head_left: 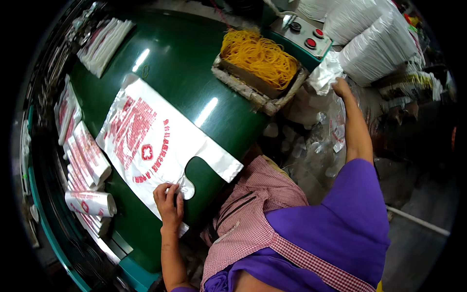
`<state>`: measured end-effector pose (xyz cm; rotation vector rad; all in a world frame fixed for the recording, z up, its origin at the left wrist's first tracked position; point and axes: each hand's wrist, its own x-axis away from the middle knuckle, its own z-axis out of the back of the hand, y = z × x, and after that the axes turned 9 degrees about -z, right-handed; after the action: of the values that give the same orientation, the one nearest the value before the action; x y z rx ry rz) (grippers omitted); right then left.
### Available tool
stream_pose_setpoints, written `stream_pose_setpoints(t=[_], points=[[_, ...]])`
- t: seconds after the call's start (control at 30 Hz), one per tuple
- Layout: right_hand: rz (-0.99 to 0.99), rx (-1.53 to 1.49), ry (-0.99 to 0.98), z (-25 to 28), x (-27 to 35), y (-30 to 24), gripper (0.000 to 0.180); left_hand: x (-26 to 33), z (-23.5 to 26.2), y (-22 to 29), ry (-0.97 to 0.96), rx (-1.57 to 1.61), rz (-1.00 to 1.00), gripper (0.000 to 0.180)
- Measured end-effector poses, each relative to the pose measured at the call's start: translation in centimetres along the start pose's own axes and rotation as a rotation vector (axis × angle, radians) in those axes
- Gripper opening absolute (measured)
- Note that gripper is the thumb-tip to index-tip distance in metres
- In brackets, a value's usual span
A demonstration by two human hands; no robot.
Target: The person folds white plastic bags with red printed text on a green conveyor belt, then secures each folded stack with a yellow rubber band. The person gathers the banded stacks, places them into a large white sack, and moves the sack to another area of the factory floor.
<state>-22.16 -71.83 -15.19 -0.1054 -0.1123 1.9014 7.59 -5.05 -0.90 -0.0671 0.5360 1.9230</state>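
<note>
A white plastic carrier bag (146,136) with red print lies flat on the green work surface, its handle end toward me. My left hand (168,202) is on it beside the handle cut-out, fingers bent and drawn together on the film. Stretched far out to the right, my right hand (342,87) is closed on a crumpled piece of white plastic film (325,75), which hangs over the floor beside the wrapped white bundles. What exactly lies under the left fingertips is partly hidden.
A worn box (238,80) of yellow rubber bands (260,56) stands at the surface's far right edge, near a control box (305,36) with buttons. Folded printed bags (85,155) line the left side; another stack (104,46) lies farther back. Wrapped white bundles (377,44) stand right; plastic scraps litter the floor.
</note>
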Motion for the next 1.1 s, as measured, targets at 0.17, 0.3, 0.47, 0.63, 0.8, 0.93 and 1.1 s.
stream_pose_setpoints(t=[0.17,0.3,0.47,0.63,0.8,0.93,1.1], points=[[0.140,-0.646,0.171,8.5,11.7,-9.7,0.029,1.8,1.7,2.7,-0.157,-0.004,-0.051,0.058],[1.020,-0.590,-0.067,11.1,23.0,-20.2,0.039,7.6,3.4,1.2,-0.273,-0.090,-0.054,0.080],[1.560,-0.070,-0.048,10.4,26.6,-30.0,0.075,9.3,5.3,-0.9,-0.246,-0.107,0.012,0.071],[1.569,-0.330,-0.401,11.2,25.0,-31.3,0.052,6.7,5.3,-3.4,0.033,0.090,0.066,0.027],[1.498,-0.606,-0.791,13.3,25.7,-36.0,0.023,-2.7,4.3,-4.0,0.127,0.324,0.255,0.018],[1.093,-0.911,-0.920,11.6,28.7,-44.6,0.029,-5.9,0.5,-5.4,-0.031,-0.117,0.207,0.021],[1.423,-0.254,-0.481,10.9,31.9,-45.6,0.033,0.0,1.1,-2.8,0.167,-0.186,-0.178,0.042]])
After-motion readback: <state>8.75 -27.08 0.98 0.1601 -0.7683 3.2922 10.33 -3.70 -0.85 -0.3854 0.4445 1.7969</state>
